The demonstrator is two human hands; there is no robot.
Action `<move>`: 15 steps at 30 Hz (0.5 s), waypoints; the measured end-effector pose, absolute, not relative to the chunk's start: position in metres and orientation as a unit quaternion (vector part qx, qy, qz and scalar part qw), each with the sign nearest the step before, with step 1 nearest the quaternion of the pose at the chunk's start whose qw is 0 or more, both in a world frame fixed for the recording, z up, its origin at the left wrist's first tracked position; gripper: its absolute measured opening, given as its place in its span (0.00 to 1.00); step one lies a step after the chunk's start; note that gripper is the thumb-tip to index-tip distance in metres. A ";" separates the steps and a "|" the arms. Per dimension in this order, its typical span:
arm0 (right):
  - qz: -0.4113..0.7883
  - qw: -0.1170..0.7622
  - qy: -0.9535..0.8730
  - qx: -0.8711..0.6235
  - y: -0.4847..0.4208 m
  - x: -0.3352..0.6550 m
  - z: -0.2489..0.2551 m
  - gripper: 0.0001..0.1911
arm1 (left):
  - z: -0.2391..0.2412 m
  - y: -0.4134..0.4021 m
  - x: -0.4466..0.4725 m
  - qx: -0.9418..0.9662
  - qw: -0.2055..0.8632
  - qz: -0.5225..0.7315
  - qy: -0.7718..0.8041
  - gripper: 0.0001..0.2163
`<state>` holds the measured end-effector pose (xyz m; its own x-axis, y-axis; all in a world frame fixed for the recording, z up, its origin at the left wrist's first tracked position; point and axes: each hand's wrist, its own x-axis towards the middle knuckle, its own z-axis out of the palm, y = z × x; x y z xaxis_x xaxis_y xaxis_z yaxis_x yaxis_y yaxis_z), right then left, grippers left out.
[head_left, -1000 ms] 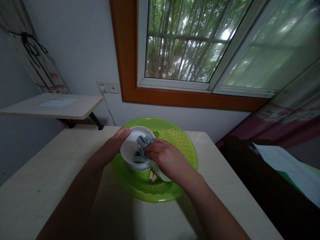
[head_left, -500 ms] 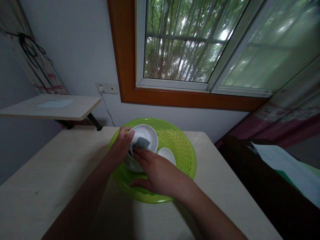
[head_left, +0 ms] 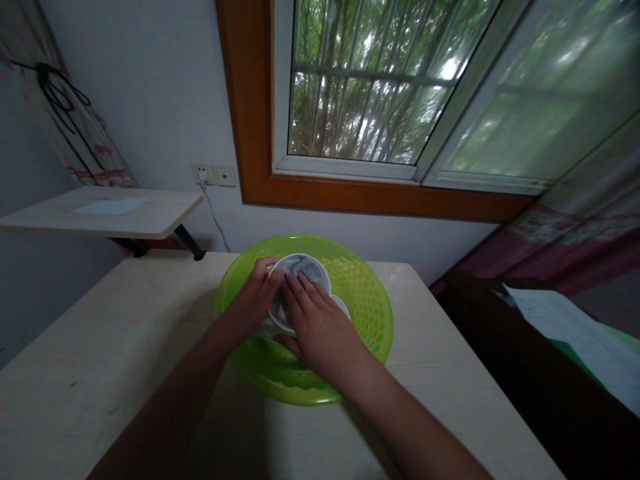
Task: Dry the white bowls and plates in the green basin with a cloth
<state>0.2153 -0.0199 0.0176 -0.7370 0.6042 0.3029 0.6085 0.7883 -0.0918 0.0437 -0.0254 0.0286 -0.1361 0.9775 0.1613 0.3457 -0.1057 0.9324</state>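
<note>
My left hand is closed on the left rim of a white plate, thumb on the inner face and fingers behind it. A grey cloth lies spread over the plate's inside. My right hand presses on the cloth with its fingers stretched flat and its thumb apart, below. Behind my right hand a smaller white dish shows only in part. Under the plate another pale dish is mostly hidden. All these are within a round green basin.
The basin stands on a pale wooden table close to the wall. A raised shelf with a paper sheet is at the left. A white cable hangs from a wall socket. Papers lie on a dark surface to the right, beyond the table edge.
The plate has shifted slightly right and down. My right hand has moved up and right across it, and the bunched cloth is now spread flat under my fingers.
</note>
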 end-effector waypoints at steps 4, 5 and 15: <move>-0.031 0.159 -0.922 -0.352 -0.022 0.217 0.024 0.40 | 0.031 -0.027 0.044 0.552 0.317 0.487 0.598 0.22; -0.036 0.160 -0.920 -0.356 -0.023 0.217 0.025 0.39 | 0.032 -0.028 0.044 0.547 0.314 0.489 0.603 0.23; 0.005 0.132 -0.931 -0.339 -0.032 0.220 0.046 0.15 | 0.026 -0.025 0.045 0.521 0.282 0.508 0.626 0.24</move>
<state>0.2198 -0.0317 0.0457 -0.7351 0.6331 0.2426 0.6303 0.7700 -0.0995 0.0455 -0.0249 0.0260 -0.2981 0.9381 0.1763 0.3656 -0.0584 0.9289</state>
